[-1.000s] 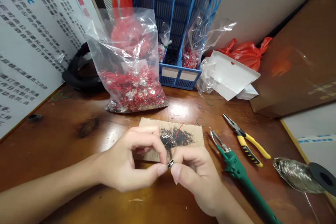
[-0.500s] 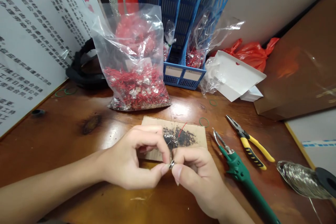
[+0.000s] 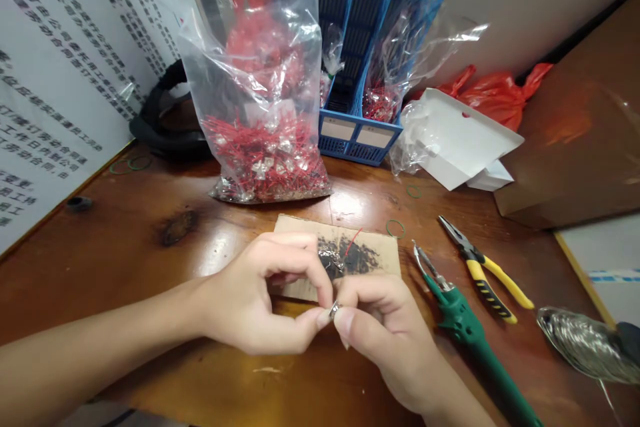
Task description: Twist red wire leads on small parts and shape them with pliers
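Sideways drift of my view aside, left hand [image 3: 253, 300] and right hand [image 3: 387, 330] stay pinched on one metal bit [image 3: 335, 309], seemingly steadying something so small

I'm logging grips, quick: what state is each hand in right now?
Left hand: closed, thumb and finger pinched at the small metal part.
Right hand: closed, holding that same part between thumb and finger.

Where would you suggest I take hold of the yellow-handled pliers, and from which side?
Probably by the splayed handles, from the near right: they point near and right, while the narrow metal nose points away and the green soldering tool lies on the left.
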The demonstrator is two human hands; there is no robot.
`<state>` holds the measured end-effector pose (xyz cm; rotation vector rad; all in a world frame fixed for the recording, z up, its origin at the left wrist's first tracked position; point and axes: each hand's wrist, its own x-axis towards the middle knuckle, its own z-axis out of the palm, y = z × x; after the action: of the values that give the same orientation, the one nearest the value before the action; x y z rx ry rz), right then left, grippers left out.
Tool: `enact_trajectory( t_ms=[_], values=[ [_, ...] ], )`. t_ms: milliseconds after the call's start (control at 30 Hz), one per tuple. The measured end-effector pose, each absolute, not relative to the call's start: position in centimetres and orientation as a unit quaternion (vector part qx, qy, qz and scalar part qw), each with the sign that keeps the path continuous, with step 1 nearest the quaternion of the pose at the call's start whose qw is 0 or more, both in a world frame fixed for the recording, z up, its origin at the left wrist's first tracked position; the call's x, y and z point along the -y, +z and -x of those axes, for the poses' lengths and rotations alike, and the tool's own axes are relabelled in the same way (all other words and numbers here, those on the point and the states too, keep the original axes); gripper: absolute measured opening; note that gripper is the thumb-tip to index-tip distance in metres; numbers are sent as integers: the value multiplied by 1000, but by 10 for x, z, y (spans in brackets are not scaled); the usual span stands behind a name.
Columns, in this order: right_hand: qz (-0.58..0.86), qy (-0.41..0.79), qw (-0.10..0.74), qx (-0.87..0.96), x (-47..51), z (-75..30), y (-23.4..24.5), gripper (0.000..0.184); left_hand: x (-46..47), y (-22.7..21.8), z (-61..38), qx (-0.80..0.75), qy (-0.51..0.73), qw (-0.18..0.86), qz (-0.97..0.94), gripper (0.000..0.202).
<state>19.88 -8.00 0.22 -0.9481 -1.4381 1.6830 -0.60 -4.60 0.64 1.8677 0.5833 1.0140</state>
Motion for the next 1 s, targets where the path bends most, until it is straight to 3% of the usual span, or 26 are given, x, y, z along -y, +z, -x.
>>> enact_trajectory(
  t_ms=[500, 1000],
  values=[
    [307, 702, 384, 515, 84, -205, -9, 38, 48, 8, 4, -225, 408, 475, -746, 10],
    [367, 643, 360, 568, 83, -198, -1, 33, 49, 4, 4, -209, 411, 470, -753, 17]
  ],
)
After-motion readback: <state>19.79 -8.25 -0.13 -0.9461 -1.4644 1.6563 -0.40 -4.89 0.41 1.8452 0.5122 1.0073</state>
